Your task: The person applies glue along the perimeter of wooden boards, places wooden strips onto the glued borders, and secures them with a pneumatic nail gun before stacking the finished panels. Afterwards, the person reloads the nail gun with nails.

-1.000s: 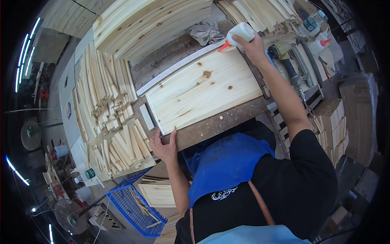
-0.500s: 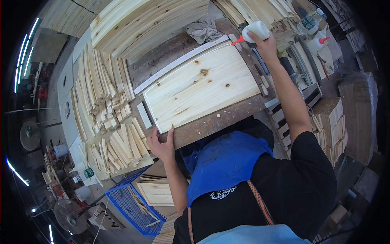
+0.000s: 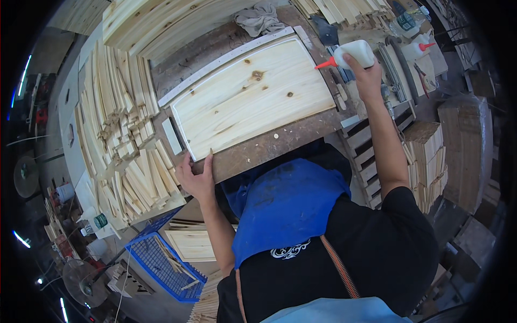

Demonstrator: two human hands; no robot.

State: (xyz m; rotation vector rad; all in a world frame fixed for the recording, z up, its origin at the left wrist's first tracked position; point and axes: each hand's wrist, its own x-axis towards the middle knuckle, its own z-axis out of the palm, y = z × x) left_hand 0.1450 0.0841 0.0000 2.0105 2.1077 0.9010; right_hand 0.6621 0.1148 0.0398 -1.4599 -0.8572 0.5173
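A pale knotty wooden panel (image 3: 253,97) lies on the brown work board (image 3: 253,156), against a light strip (image 3: 226,64) along its far side. A white bead runs along the panel's left and far edges, with a line at the right edge too. My right hand (image 3: 366,78) grips a white squeeze bottle (image 3: 353,55) tilted sideways, its red nozzle pointing left at the panel's right edge. Whether the tip touches the wood is hard to tell. My left hand (image 3: 198,180) rests at the panel's near left corner, thumb and fingers spread apart.
Piles of thin wooden strips (image 3: 116,107) cover the bench on the left. Stacked boards (image 3: 161,27) and a grey rag (image 3: 258,20) are beyond the panel. Another red-tipped bottle (image 3: 414,50) stands far right. A blue crate (image 3: 161,264) sits below the bench.
My right hand has brought the bottle from the panel's far right corner nearer to me, down along the right edge. The left hand stays at its corner. The whole view has shifted slightly.
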